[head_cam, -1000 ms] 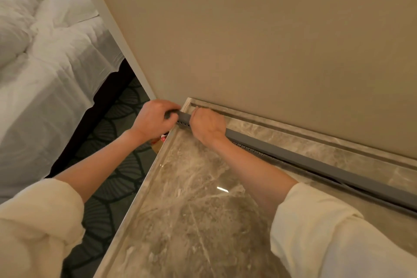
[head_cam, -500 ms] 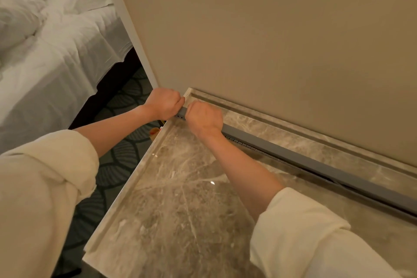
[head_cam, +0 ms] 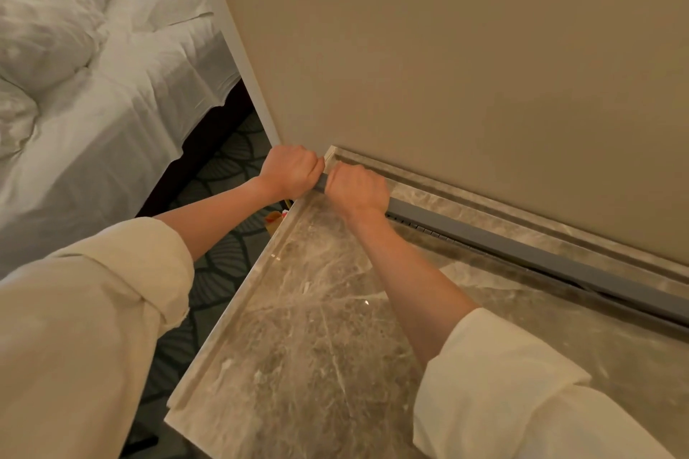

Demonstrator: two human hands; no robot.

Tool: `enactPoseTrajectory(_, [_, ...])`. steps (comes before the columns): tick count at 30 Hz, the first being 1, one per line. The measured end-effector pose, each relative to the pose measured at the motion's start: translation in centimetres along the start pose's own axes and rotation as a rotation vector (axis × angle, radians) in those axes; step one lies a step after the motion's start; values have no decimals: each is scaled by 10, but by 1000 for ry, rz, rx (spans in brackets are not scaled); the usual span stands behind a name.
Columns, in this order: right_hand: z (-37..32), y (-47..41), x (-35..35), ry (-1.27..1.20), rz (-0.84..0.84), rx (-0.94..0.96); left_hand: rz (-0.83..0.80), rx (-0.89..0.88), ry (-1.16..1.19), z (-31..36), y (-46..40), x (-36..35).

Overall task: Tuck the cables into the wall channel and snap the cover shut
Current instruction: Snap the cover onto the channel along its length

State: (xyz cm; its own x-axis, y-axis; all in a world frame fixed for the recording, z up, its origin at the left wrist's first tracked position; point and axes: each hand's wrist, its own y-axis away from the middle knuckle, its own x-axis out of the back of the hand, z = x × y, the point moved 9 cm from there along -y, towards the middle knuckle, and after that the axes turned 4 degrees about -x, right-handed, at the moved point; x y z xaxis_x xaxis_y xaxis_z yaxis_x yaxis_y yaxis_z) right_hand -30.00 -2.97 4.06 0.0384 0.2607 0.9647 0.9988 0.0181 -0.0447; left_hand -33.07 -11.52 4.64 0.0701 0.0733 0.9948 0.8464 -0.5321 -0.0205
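A long grey cable channel [head_cam: 522, 253] lies along the back of the marble counter [head_cam: 317, 328], close to the beige wall [head_cam: 466, 67]. Its slotted side shows just right of my right hand. My left hand [head_cam: 289, 169] is fisted around the channel's left end at the counter's corner. My right hand [head_cam: 356, 190] grips the channel right beside it, knuckles up. A dark cable [head_cam: 581, 285] shows under the channel's front edge toward the right. The part of the channel under both hands is hidden.
A bed with white sheets and pillows [head_cam: 93, 67] stands to the left, with patterned carpet [head_cam: 220, 265] between it and the counter. A small orange object [head_cam: 274, 218] lies on the floor by the counter's left edge.
Both hands have drawn closer together at the channel's left end. The left hand now closes in a fist over the tip. The camera has shifted a little.
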Motion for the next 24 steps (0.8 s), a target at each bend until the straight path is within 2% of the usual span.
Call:
enactPoseTrajectory(4, [-2, 2, -1, 0, -28, 44, -24, 8, 3, -2, 0, -5])
enactPoseTrajectory(7, [13, 1, -4, 17, -87, 64, -52, 109, 62, -16, 0, -7])
enactPoseTrajectory(10, [37, 11, -3, 43, -115, 108, -218, 185, 56, -25, 5, -18])
enactPoseTrajectory(11, [44, 18, -1, 31, -105, 147, -229, 194, 84, -25, 6, -22])
enactPoseTrajectory(15, [75, 49, 0, 136, -135, 367, -153, 130, 38, -15, 8, -27])
enactPoseTrajectory(18, [117, 58, -1, 61, -248, 293, 35, 17, -28, -3, 6, -17])
enactPoseTrajectory(20, [129, 61, -2, -37, -338, 233, 94, -15, -49, 3, 5, -13])
enactPoseTrajectory(24, [129, 61, 1, -27, -356, 223, 103, 110, -57, 5, 3, -6])
